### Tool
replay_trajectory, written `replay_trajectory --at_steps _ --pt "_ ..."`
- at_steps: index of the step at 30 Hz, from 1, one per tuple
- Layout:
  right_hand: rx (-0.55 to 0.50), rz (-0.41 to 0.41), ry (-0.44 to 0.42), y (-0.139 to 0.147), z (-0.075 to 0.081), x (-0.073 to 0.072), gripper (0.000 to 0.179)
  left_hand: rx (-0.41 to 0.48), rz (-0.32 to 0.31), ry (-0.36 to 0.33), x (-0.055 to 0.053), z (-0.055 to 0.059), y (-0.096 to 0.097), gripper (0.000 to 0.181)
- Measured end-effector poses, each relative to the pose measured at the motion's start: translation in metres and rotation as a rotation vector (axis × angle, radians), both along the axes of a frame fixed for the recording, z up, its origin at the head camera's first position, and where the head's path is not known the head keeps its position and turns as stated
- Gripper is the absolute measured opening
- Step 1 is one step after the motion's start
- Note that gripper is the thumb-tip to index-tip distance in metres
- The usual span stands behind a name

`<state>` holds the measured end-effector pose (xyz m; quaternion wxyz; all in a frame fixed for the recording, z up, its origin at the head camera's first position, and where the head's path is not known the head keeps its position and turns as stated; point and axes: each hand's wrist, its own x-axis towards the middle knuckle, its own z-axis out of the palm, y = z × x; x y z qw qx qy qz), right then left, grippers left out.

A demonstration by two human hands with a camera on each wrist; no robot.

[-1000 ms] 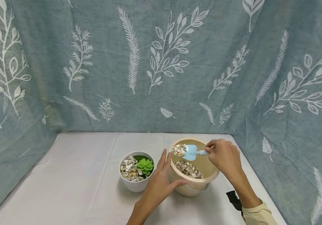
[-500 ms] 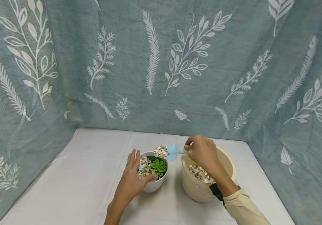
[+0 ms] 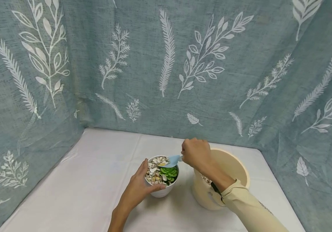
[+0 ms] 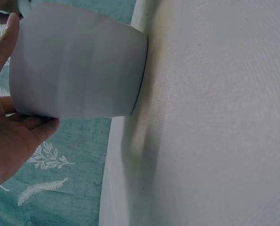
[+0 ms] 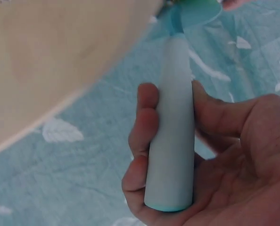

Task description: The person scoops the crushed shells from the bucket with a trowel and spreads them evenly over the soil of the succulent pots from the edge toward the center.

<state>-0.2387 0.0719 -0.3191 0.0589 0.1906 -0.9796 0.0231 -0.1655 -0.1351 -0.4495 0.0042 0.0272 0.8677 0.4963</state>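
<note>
My right hand [image 3: 197,155] grips a small light-blue hand trowel [image 3: 174,161]; its pale handle [image 5: 170,132] lies across the curled fingers in the right wrist view. The trowel's blade tilts down over the white pot [image 3: 160,194], with pebble-like shell chips at its tip. Inside that pot are more shell chips [image 3: 153,172] and a green succulent [image 3: 170,174]. My left hand [image 3: 137,190] holds the pot near its rim, thumb on the near side and fingers on the left. In the left wrist view the pot's wall [image 4: 78,66] stands between thumb and fingers.
A larger cream pot [image 3: 204,196] with shell chips inside stands to the right, partly behind my right forearm. White cloth [image 3: 96,187] covers the table. A blue-green curtain [image 3: 148,64] with white leaf prints hangs around the back and sides.
The right hand has carried the loaded trowel left from the cream pot to the white pot and tipped it down. The left hand has moved from the cream pot's rim to the white pot.
</note>
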Motion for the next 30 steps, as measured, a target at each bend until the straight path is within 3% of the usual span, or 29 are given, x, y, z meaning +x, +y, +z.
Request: replay_trajectory --at_steps 3,11,16,25,30 --pt "0.079 -0.045 -0.013 0.002 0.009 0.000 0.002 0.006 -0.009 -0.008 -0.001 -0.001 0.004 0.127" --pt "0.130 -0.065 -0.049 0.010 0.027 0.009 0.009 -0.004 -0.005 -0.004 -0.002 -0.001 0.003 0.126" --pt "0.095 -0.085 0.032 0.030 0.033 0.023 0.014 0.001 -0.018 -0.015 -0.004 0.001 0.002 0.127" --pt "-0.055 -0.126 0.342 0.094 0.027 0.047 0.004 -0.005 -0.020 -0.031 -0.007 0.007 -0.012 0.127" --pt "-0.041 -0.110 0.312 0.113 0.011 0.037 0.012 -0.017 -0.009 -0.052 -0.004 0.011 -0.027 0.128"
